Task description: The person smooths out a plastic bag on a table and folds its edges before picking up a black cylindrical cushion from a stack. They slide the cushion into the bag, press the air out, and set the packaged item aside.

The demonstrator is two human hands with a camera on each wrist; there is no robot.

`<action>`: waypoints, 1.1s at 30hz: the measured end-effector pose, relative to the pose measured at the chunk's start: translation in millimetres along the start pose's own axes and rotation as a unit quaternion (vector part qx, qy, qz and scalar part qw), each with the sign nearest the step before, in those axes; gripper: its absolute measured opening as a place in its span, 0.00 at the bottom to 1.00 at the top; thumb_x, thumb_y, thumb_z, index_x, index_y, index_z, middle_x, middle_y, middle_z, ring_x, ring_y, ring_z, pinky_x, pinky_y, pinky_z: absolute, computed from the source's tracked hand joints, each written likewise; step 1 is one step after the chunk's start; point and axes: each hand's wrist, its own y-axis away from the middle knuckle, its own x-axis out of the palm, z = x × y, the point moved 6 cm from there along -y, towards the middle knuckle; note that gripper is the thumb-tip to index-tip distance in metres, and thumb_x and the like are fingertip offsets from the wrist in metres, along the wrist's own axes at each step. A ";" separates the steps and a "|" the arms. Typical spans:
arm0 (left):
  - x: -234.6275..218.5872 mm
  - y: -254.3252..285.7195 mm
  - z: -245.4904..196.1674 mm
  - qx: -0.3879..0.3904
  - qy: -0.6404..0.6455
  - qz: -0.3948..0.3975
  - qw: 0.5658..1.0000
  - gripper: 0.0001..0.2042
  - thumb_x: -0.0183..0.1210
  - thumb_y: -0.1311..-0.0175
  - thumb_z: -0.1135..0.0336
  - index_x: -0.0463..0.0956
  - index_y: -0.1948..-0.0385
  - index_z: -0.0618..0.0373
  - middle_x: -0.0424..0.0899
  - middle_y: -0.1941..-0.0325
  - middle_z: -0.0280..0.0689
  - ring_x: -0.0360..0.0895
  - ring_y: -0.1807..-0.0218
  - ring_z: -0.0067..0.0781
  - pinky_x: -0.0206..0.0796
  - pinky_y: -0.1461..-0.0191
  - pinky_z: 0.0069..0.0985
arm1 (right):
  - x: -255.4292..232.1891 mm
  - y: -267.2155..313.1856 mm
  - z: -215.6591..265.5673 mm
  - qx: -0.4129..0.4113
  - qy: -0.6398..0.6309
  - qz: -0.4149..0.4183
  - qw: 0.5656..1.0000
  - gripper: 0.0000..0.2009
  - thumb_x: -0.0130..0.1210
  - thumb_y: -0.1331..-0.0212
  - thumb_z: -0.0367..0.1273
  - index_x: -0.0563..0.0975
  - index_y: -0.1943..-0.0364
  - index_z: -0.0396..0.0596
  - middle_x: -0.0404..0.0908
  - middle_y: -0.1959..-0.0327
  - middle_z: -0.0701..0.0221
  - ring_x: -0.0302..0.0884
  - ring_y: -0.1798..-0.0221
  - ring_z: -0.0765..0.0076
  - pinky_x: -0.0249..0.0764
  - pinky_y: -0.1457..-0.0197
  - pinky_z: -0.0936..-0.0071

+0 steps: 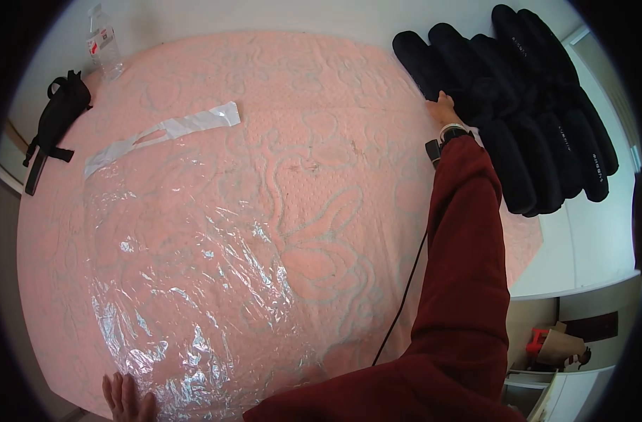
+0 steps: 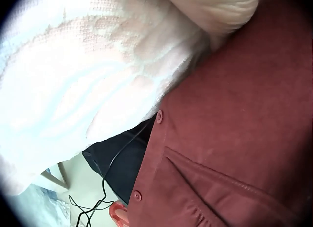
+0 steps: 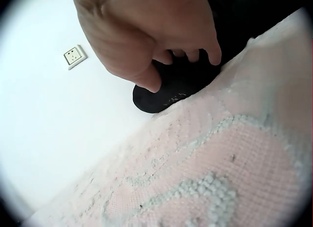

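My right hand [image 1: 444,111] reaches to the far right, to a group of black plush padded rolls [image 1: 525,141] with small white lettering. In the right wrist view, the thumb and curled fingers of my right hand [image 3: 156,36] grip one end of a black roll [image 3: 164,92] lying on the pink cloth. My left hand [image 1: 129,399] rests at the near left with its fingers extended, beside the lower edge of a clear plastic bag [image 1: 194,267]. This bag lies flat and crinkled, with a white strip [image 1: 170,133] along its far end.
A pink patterned cloth [image 1: 321,204] covers the table. A clear bottle [image 1: 104,46] and a black strapped pouch [image 1: 59,116] stand at the far left. A black cable [image 1: 403,299] runs beside the right sleeve. A wall socket [image 3: 74,56] shows behind.
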 end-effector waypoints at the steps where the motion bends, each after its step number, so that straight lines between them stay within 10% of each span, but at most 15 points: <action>1: 0.7 0.3 -0.4 0.001 -0.003 0.000 1.000 0.40 0.46 0.33 0.33 0.56 0.27 0.52 0.50 0.23 0.58 0.46 0.23 0.68 0.36 0.25 0.67 | 2.1 -2.3 0.3 -0.006 -0.006 0.003 1.000 0.37 0.55 0.43 0.37 0.58 0.28 0.38 0.46 0.23 0.45 0.47 0.22 0.42 0.49 0.21 0.63; 12: -0.6 -1.8 -1.3 -0.001 0.000 -0.006 1.000 0.39 0.45 0.32 0.33 0.57 0.27 0.52 0.51 0.22 0.57 0.46 0.23 0.67 0.36 0.25 0.66 | 2.6 23.0 33.2 -0.096 -0.123 -0.005 0.988 0.36 0.56 0.44 0.35 0.62 0.31 0.35 0.55 0.27 0.44 0.49 0.23 0.43 0.53 0.22 0.64; 15: -2.4 1.3 -1.2 -0.007 -0.004 -0.004 1.000 0.39 0.45 0.32 0.34 0.57 0.27 0.52 0.51 0.23 0.57 0.47 0.23 0.67 0.36 0.25 0.66 | -23.3 39.4 20.2 0.061 -0.147 -0.185 0.970 0.35 0.58 0.43 0.37 0.64 0.31 0.37 0.62 0.28 0.46 0.62 0.27 0.47 0.56 0.23 0.66; 28: 1.1 -0.1 -2.2 -0.008 -0.004 -0.013 1.000 0.39 0.45 0.33 0.33 0.59 0.28 0.52 0.52 0.23 0.57 0.48 0.23 0.67 0.37 0.24 0.66 | 28.2 19.3 56.9 -0.125 -0.043 0.048 0.990 0.41 0.62 0.46 0.39 0.59 0.30 0.31 0.58 0.27 0.43 0.56 0.24 0.48 0.54 0.23 0.69; 33: -2.4 -1.7 -1.0 -0.011 -0.003 -0.003 1.000 0.38 0.44 0.32 0.33 0.60 0.28 0.52 0.52 0.23 0.57 0.48 0.23 0.67 0.37 0.25 0.66 | -13.7 21.9 29.3 -0.038 -0.154 -0.180 0.971 0.37 0.60 0.46 0.35 0.61 0.33 0.28 0.58 0.29 0.42 0.58 0.26 0.43 0.56 0.23 0.64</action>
